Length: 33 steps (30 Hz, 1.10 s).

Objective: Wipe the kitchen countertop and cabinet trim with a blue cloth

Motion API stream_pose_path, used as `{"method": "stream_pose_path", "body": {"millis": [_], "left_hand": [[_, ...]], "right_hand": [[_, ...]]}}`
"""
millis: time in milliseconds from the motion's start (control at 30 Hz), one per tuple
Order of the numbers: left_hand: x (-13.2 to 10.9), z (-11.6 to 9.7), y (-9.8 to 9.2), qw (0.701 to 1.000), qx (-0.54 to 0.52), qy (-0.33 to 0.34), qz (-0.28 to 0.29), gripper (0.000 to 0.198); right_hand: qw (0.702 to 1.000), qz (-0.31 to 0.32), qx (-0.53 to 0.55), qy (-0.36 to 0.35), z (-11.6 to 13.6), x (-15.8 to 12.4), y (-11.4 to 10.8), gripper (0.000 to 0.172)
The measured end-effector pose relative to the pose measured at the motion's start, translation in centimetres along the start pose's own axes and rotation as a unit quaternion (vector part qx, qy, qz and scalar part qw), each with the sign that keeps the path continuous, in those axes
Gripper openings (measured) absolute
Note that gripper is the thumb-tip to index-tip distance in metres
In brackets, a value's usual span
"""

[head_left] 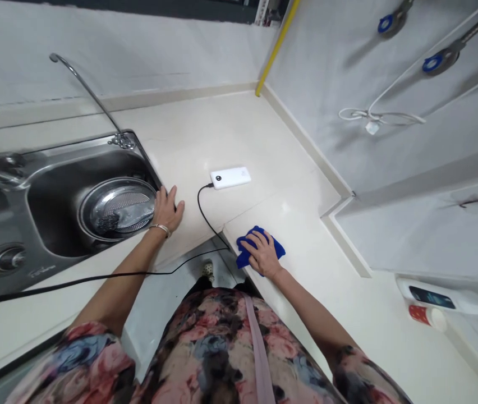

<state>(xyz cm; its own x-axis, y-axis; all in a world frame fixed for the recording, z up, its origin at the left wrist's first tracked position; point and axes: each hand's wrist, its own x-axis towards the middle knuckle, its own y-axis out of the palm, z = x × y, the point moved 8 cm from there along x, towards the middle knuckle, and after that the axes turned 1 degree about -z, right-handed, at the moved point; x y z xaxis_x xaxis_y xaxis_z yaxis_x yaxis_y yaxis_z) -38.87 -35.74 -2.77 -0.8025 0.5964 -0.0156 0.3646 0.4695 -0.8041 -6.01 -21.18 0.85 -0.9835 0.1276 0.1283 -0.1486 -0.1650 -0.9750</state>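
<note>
Under my right hand (263,253) lies a blue cloth (276,245), pressed flat on the pale countertop (310,224) near its front edge. The fingers are spread over the cloth, with the thumb towards the front edge. My left hand (167,209) rests with fingers apart on the counter at the right rim of the steel sink (62,210); it holds nothing. Inside the sink basin, just left of that hand, sits a round metal colander (96,196) with something shiny and some dark scouring material in it. A bracelet circles my left wrist.
A white power bank (233,177) lies on the counter, and its black cable (171,272) runs across in front of me to the left. A thin faucet (91,92) rises behind the sink. At right stand a white device (436,297) and a red-and-white cup (426,317).
</note>
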Motion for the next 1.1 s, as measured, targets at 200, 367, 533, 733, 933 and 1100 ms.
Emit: {"method": "stream_pose_path", "body": {"millis": [200,367,533,733,933,1100], "left_hand": [[-0.5,-0.8,0.6,1.000,0.020,0.022,0.006,0.078],[-0.8,-1.0,-0.4,0.999,0.017,0.025,-0.044,0.070],[-1.4,0.1,-1.8,0.992,0.028,-0.029,-0.124,0.053],[-1.3,0.2,-1.0,0.996,0.004,-0.030,-0.089,0.053],[-1.3,0.0,-0.8,0.996,0.002,-0.044,-0.083,0.055],[-1.5,-0.1,-1.0,0.995,0.007,-0.074,-0.066,0.053]], "right_hand": [[1.000,-0.003,0.006,0.028,1.1,5.2,1.7,0.056],[1.000,0.001,0.011,0.027,1.5,8.4,2.3,0.056],[0.999,0.028,0.025,-0.016,1.4,7.2,2.1,0.052],[0.999,0.025,0.024,-0.039,0.5,4.8,1.8,0.051],[1.000,0.022,0.000,-0.004,1.2,7.8,2.2,0.054],[0.999,0.027,0.005,-0.033,1.2,7.6,1.9,0.053]]}}
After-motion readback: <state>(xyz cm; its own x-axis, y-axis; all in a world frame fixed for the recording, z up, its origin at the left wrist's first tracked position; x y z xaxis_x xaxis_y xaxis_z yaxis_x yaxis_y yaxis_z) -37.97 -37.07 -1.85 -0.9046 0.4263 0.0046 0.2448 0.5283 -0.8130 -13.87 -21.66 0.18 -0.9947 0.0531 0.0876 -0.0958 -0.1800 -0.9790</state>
